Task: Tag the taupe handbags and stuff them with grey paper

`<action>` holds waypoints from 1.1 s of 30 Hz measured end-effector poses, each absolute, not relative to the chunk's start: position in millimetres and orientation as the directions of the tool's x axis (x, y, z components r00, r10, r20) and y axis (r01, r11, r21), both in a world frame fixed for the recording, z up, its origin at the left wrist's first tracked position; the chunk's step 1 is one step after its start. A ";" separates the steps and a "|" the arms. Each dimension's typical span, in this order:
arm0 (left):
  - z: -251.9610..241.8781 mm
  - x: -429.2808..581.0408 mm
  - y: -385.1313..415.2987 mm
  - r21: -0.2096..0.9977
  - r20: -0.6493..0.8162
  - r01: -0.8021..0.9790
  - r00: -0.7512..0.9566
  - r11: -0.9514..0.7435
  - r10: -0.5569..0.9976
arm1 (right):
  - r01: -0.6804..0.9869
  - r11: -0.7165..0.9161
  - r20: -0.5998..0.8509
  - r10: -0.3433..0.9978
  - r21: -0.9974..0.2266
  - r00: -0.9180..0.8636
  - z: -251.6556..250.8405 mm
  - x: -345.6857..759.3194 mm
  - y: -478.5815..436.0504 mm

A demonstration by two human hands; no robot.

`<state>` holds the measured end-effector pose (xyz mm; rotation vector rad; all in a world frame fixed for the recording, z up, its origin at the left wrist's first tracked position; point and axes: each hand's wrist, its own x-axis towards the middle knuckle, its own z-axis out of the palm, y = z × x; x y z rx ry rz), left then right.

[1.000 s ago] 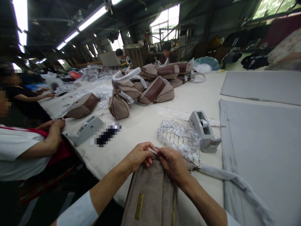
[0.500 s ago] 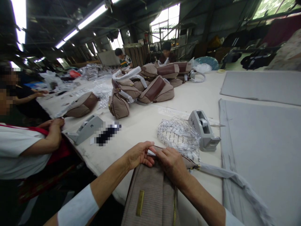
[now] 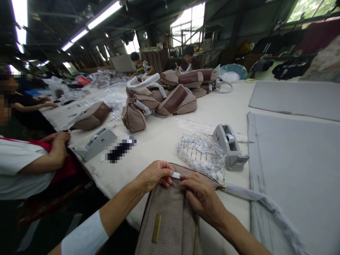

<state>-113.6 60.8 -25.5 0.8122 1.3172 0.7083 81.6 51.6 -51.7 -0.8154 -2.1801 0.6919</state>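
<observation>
Head view, my only feed. Low in the middle of the frame, both hands meet on the top edge of a taupe ribbed bag [image 3: 170, 216], which stands at the near edge of the table [image 3: 159, 141] with a gold plate [image 3: 156, 228] on its front.

The left hand [image 3: 155, 175] is closed down, thumb and forefinger pinching a small white strip [image 3: 175, 175] that lies right on the bag's top seam. The right hand [image 3: 202, 196] is curled, its fingertips on the seam and touching the strip's right end. I cannot tell whether it grips anything or only presses.

From the bag's right end a paper-wrapped strap [image 3: 255, 202] trails toward the lower right, over a grey sheet [image 3: 297, 170].

I judge the step in hand to be fixing that strip onto the seam. The next move calls for holding the strip flat and square to the seam while it is pressed down along its length, with the bag kept from tipping off the table edge.

Just above the hands sit a heap of clear netting [image 3: 200, 152] and a grey tape dispenser [image 3: 230, 147], the two touching. At centre left, a second dispenser [image 3: 95, 143] lies near a co-worker's hand [image 3: 57, 140]. A pile of bags [image 3: 162, 97] sits upper centre, well apart.
</observation>
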 end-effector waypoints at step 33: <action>-26.7 -112.9 48.5 0.722 -0.689 0.059 0.146 0.689 0.710 | 0.581 0.720 0.466 0.691 -0.378 -0.553 -66.9 47.1 62.8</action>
